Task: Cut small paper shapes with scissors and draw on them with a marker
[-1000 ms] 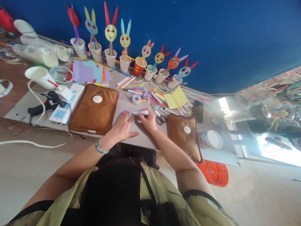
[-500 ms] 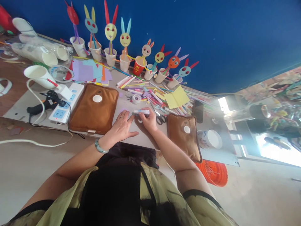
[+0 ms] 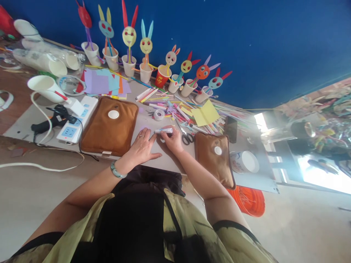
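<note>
My right hand (image 3: 172,141) grips a white marker (image 3: 163,130) with bluish print, held almost level, its tip toward the left index finger. Flat on the table (image 3: 164,160), my left hand (image 3: 143,148) has its fingers stretched out and the thumb apart. A small light-purple piece shows just beyond its fingertips; whether more lies under the fingers is hidden. Black-handled scissors (image 3: 187,137) lie right of my right hand, and a roll of clear tape (image 3: 158,115) lies behind both hands.
Brown cushioned warmers (image 3: 109,133) flank my hands. Paper cups (image 3: 128,67) with rabbit-faced figures line the blue wall. Pens, pipe cleaners and yellow paper (image 3: 205,113) cover the back. A power strip (image 3: 72,129) with a glue gun (image 3: 56,120) is left; a white bucket (image 3: 244,162) is right.
The marker in my right hand has shifted very slightly left. My left hand stays in place, and the things on the table look unmoved.
</note>
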`<state>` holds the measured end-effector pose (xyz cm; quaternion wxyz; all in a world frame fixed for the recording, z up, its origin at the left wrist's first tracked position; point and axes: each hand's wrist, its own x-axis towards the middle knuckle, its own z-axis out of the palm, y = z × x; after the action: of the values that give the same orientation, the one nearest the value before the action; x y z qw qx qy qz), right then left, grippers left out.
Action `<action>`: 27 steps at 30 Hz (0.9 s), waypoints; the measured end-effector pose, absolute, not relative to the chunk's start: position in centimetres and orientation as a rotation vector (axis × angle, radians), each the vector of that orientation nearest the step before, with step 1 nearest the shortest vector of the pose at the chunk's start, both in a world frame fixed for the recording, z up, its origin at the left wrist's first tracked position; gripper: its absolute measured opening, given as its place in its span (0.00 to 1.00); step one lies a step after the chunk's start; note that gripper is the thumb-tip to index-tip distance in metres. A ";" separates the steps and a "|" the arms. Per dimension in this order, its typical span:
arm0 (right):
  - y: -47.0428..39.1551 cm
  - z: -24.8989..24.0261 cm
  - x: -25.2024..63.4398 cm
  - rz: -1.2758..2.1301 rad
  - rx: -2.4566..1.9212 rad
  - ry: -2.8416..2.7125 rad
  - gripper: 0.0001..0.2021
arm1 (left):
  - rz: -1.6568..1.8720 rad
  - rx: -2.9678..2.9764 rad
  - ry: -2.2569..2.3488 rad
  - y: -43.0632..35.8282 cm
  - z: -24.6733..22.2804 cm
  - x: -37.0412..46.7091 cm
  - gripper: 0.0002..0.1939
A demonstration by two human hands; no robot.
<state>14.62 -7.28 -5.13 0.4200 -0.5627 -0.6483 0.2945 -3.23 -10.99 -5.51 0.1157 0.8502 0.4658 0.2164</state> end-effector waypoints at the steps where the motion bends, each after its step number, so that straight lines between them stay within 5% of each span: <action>1: -7.2 -5.1 14.6 0.727 -1.413 -1.660 0.08 | 0.633 2.493 1.362 -11.0 -5.5 -3.2 0.41; 27: -7.3 -5.0 14.7 0.633 -1.381 -1.698 0.09 | 0.606 2.518 1.378 -11.0 -5.6 -3.2 0.41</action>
<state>14.65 -7.31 -4.99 0.4181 -0.5505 -0.6770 0.2524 -3.25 -11.02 -5.59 0.1040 0.8537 0.4671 0.2055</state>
